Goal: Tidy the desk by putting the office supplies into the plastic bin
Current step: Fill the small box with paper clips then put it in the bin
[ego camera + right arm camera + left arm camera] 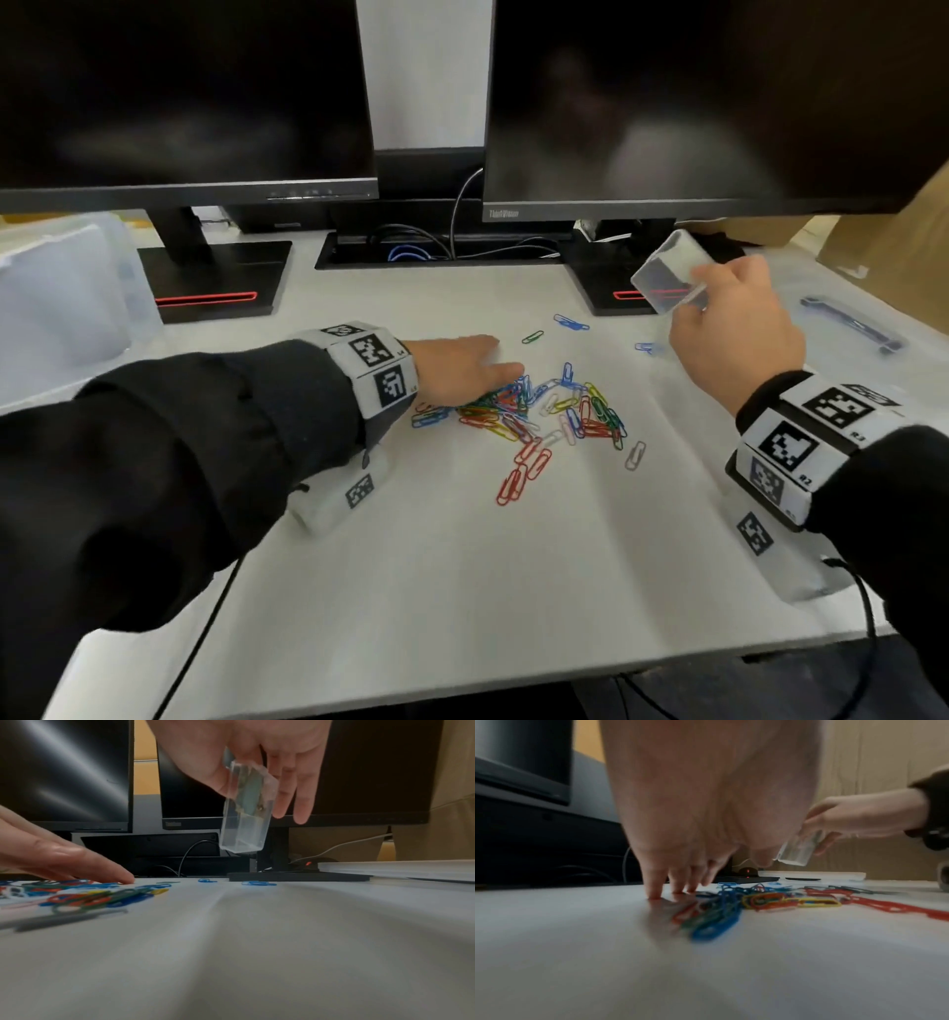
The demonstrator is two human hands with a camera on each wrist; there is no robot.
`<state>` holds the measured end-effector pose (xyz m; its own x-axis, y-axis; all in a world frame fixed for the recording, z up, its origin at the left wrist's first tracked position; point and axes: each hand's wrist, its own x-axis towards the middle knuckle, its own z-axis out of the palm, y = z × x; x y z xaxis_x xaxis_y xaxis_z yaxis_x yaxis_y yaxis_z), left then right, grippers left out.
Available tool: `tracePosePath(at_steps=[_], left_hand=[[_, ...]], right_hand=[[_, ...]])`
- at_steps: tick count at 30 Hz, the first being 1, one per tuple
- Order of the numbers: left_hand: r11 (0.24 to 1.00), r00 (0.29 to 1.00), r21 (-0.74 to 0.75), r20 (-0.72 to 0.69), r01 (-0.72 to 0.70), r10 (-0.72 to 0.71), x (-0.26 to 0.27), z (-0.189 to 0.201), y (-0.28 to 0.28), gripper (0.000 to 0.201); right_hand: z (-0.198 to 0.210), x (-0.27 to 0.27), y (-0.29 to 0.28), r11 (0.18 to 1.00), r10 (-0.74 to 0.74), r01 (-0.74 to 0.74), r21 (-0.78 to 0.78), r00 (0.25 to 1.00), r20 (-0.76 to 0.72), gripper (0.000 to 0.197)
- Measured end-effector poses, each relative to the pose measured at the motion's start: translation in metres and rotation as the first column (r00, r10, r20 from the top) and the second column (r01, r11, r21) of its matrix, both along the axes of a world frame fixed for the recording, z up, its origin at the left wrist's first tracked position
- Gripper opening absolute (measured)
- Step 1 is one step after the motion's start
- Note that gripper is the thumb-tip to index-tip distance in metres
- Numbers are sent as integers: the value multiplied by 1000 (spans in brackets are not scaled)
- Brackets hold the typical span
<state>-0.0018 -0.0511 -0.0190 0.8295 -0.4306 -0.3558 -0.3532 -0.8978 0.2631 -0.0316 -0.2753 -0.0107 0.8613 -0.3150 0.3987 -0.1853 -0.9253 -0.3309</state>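
Paperclips (534, 416) lie heaped in many colours mid-desk (462, 565), a few blue and green strays beyond, with two monitor stands behind and a clear lidded bin (61, 288) off at far left. I see my left hand (457, 372) flat, straight fingers (654, 892) touching the desk at the heap's left edge, which only the left wrist view shows. My right hand (734, 329) pinches a small clear box (672, 272) held tilted above the desk, up and right of the clips.

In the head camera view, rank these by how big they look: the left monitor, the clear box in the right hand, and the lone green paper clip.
1. left monitor, by far the largest.
2. clear box, pinched in the right hand.
3. green paper clip, smallest, lying apart from the pile.
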Motion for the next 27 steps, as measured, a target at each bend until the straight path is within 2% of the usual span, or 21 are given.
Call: tracePosePath(at_steps=[2, 4, 7, 9, 13, 16, 20, 23, 27], left_hand=[[996, 992, -4, -89, 87, -87, 1, -1, -10, 64], [990, 984, -63, -116, 128, -135, 3, 0, -18, 62], [979, 989, -169, 105, 117, -100, 16, 0, -30, 58], [972, 980, -209, 188, 107, -68, 31, 0, -40, 54], [990, 988, -77, 108, 118, -110, 57, -1, -61, 55], [987, 984, -13, 72, 163, -162, 63, -2, -69, 50], [954, 951, -151, 209, 260, -226, 52, -2, -61, 38], [921, 924, -227, 294, 318, -246, 44, -2, -67, 37], [902, 912, -199, 236, 382, -334, 49, -4, -103, 44]], right_hand=[[-1, 4, -3, 1000, -12, 12, 15, 1000, -4, 38], [-2, 8, -6, 999, 6, -6, 37, 1000, -5, 39], [-3, 12, -9, 995, 40, -42, 86, 999, 20, 39], [-1, 14, -9, 990, 51, -54, 133, 998, 29, 40], [2, 22, -13, 977, 21, -43, 210, 994, 107, 44], [1, 26, -16, 971, 3, -22, 238, 997, 82, 47], [0, 31, -17, 981, -1, -9, 196, 999, 52, 48], [1, 32, -18, 974, -10, -11, 228, 996, 91, 49], [1, 33, -20, 977, -23, 9, 213, 998, 64, 48]])
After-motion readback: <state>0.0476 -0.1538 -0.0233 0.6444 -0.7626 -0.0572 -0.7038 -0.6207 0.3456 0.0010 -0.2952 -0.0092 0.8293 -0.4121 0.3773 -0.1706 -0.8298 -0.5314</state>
